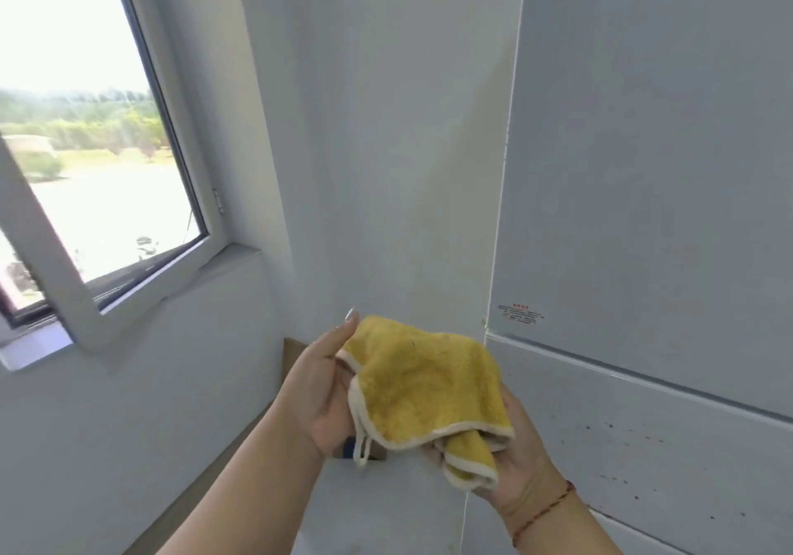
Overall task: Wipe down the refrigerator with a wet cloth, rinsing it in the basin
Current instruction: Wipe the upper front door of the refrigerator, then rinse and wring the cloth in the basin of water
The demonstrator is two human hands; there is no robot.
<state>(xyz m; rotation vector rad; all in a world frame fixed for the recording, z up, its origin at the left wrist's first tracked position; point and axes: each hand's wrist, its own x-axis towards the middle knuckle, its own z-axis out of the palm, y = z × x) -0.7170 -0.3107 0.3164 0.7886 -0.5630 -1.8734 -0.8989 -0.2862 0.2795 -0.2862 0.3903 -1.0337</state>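
A yellow cloth with a white hem is held up in front of me, between both hands. My left hand holds its left edge, thumb on top and fingers underneath. My right hand supports the cloth from below at its lower right, with a folded corner hanging over the palm. The pale grey refrigerator fills the right side of the view. Its lower door carries small dark specks. The basin is not in view.
A white wall stands straight ahead, left of the refrigerator. A window with an open sash is at the left, above a sill. A brown board leans in the corner behind my hands.
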